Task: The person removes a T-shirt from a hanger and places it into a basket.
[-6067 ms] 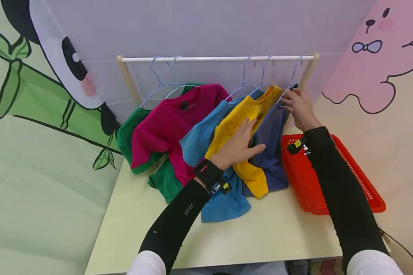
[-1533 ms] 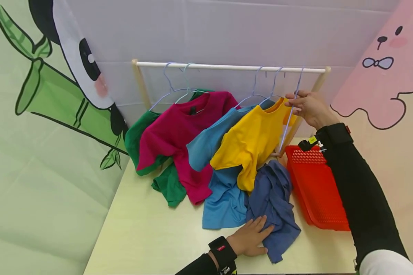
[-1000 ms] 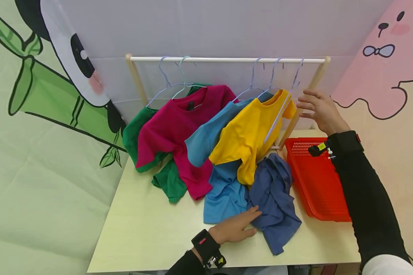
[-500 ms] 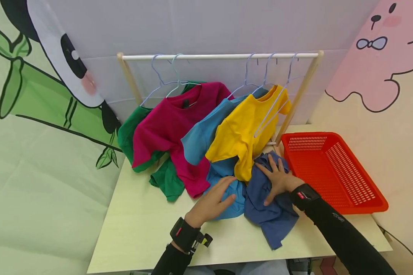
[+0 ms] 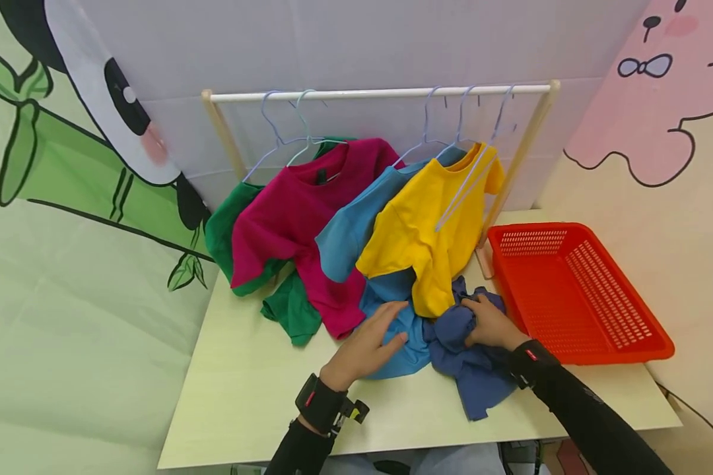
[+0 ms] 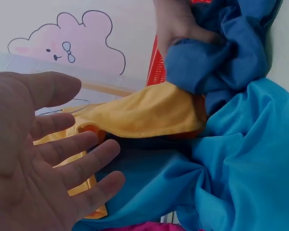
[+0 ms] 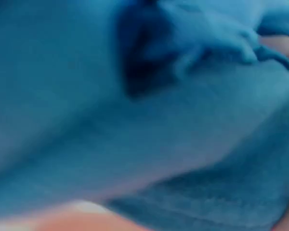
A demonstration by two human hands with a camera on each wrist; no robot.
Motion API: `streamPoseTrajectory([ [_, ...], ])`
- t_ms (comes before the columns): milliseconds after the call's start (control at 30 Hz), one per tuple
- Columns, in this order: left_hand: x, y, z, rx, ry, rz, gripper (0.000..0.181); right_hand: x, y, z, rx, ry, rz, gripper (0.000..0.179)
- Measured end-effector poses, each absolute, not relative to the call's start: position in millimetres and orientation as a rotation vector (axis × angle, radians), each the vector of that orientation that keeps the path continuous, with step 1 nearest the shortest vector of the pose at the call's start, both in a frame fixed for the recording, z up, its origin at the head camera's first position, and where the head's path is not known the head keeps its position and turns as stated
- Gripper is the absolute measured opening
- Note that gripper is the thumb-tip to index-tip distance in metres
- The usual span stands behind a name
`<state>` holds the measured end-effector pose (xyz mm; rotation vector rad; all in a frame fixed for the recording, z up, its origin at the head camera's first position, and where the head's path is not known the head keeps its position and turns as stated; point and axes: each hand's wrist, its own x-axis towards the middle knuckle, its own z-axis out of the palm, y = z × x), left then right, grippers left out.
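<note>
The desk is smooth. On it stands the perforated red basket. Left of the basket lies the navy shirt, crumpled and bunched, clamped in the right hand. Farther left, the left hand has its fingers apart.

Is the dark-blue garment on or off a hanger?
Off: the dark-blue garment lies bunched on the table, gripped by the right hand; no hanger shows in it.

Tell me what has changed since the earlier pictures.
The dark blue garment came off its hanger onto the table; the right hand released that hanger and now grips the garment. The left hand moved down from the yellow shirt. Other clothes still hang; the red basket stays.
</note>
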<state>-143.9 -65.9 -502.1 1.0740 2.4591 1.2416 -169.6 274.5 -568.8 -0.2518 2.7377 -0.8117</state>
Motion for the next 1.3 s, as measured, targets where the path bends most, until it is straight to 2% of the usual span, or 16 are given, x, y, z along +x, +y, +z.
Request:
streamPoseTrajectory([
  [133, -145.7, -65.3, -500.5, 1.08, 2.448, 1.231, 0.058, -155.6, 282.5, -528.0, -0.313, 2.705, -0.935, 0.072],
  [433, -146.6, -65.3, -503.5, 1.05, 2.483, 1.233, 0.059, -117.3, 302.7, -421.8, -0.401, 2.747, -1.073, 0.08],
  [567, -147.1, -53.0, -501.5, 1.159, 2.602, 1.205, 0.068, -103.9, 296.1, -403.7, -0.44, 2.776, -1.072, 0.081],
  [700, -147.9, -32.3, -496.6, 1.408, 2.744, 1.094, 0.076, -96.4, 278.4, -402.2, -0.569, 2.76, -1.057, 0.08],
  [833, -148.8, -17.1, -495.6, 1.564, 2.869, 0.877, 0.049, -94.6, 268.2, -402.9, -0.658, 2.742, -1.037, 0.076],
  [967, -150.7, -14.0, -501.4, 1.464, 3.002, 0.761, 0.018, -93.8, 274.0, -399.0, -0.662, 2.763, -1.028, 0.069],
  [1300, -161.7, -22.8, -525.7, 1.088, 3.12, 0.628, 0.01, -97.3, 328.4, -364.3, -0.532, 2.972, -1.002, 0.07],
])
